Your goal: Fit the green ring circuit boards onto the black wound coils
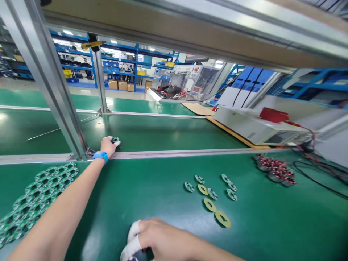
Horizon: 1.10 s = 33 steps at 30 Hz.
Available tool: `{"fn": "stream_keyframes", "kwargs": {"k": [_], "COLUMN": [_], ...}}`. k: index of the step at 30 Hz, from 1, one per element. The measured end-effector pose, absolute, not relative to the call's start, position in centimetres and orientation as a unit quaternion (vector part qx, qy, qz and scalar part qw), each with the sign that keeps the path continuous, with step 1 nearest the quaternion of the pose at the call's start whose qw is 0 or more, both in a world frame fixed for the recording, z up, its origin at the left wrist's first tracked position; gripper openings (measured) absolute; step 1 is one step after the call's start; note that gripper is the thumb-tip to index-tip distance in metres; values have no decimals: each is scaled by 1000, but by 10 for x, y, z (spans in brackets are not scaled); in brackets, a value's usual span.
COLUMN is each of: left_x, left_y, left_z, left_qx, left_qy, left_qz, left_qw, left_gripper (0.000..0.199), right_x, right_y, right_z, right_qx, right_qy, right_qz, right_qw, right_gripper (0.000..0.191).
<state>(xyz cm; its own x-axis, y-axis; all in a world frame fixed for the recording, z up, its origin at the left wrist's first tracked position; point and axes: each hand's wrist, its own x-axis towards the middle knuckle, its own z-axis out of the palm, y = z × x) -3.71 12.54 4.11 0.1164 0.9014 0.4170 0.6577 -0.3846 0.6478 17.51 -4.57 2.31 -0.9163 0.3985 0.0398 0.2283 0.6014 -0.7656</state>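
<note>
My left hand (109, 145), with a blue band on the wrist, reaches out past the metal rail. Its white-covered fingers are closed on a small ring-shaped circuit board (115, 139). Low in the view, my right hand (152, 235) is curled, white covers on its fingers. Something dark shows under those fingers, mostly cut off by the lower edge, and I cannot make out its kind. Green ring-shaped boards (189, 186) and yellow rings (223, 219) lie on the green bench to the right of it. Beside my left forearm spreads a sheet of joined ring boards (46, 186).
Several copper-wound motor cores (274, 169) are clustered at the right, near black cables (320, 177). A metal upright (51, 76) stands left of my left hand, and a rail (174, 154) crosses the bench. A light-coloured equipment box (244, 125) sits behind.
</note>
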Motion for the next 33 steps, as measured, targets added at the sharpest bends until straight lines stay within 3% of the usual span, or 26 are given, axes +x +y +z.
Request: {"fn": "stream_keyframes", "kwargs": {"k": [4, 9, 13, 17, 20, 26, 29, 33], "left_x": [-34, 7, 27, 33, 34, 25, 23, 25], "left_y": [117, 52, 11, 2, 2, 3, 5, 4], "left_z": [22, -1, -3, -7, -10, -6, -4, -1], "left_qx": [717, 780, 783, 778, 798, 858, 853, 839], "left_qy": [546, 466, 395, 385, 405, 377, 400, 436], "left_qz": [398, 287, 232, 266, 264, 184, 182, 186], "left_qw": [172, 303, 421, 419, 360, 297, 281, 267], "left_gripper": [30, 51, 62, 58, 59, 23, 23, 17], "right_x": [188, 216, 216, 206, 200, 200, 202, 198], "right_y": [-35, -9, -12, -23, -29, -32, -36, -43], "right_z": [22, 15, 8, 9, 11, 4, 4, 8], "right_qx": [-266, -468, -511, -532, -490, -341, -285, -207], "right_qy": [-871, -791, -742, -746, -809, -891, -910, -956], "right_qz": [387, 325, 359, 305, 187, 0, -59, -73], "right_qw": [144, 223, 245, 259, 267, 299, 294, 196], "right_gripper": [20, 35, 37, 36, 35, 11, 31, 40]}}
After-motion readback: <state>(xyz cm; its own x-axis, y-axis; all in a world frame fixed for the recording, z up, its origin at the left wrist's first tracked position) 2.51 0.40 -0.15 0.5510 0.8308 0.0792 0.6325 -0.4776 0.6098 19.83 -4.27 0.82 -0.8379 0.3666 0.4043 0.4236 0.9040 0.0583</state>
